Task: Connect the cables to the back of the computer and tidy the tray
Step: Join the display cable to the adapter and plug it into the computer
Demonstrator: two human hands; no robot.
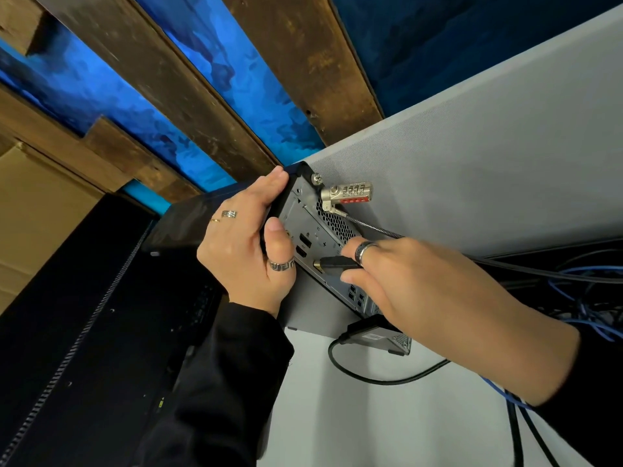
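Note:
A small black computer (pixel 188 220) stands on the white desk (pixel 387 426), its grey back panel (pixel 312 217) turned toward me. My left hand (pixel 249 244) grips the case at its top rear corner, thumb resting on the panel. My right hand (pixel 414 281) pinches a black cable plug (pixel 337 263) with a gold tip, which sits at a port below two other video ports. A black power cable (pixel 364 374) is plugged in at the panel's lower end and loops across the desk.
A silver combination lock (pixel 347 194) with a steel cord hangs from the panel's top. A grey fabric partition (pixel 488 146) stands right behind. Blue and black cables (pixel 586 298) tangle at the right. A black monitor back (pixel 84 332) fills the lower left.

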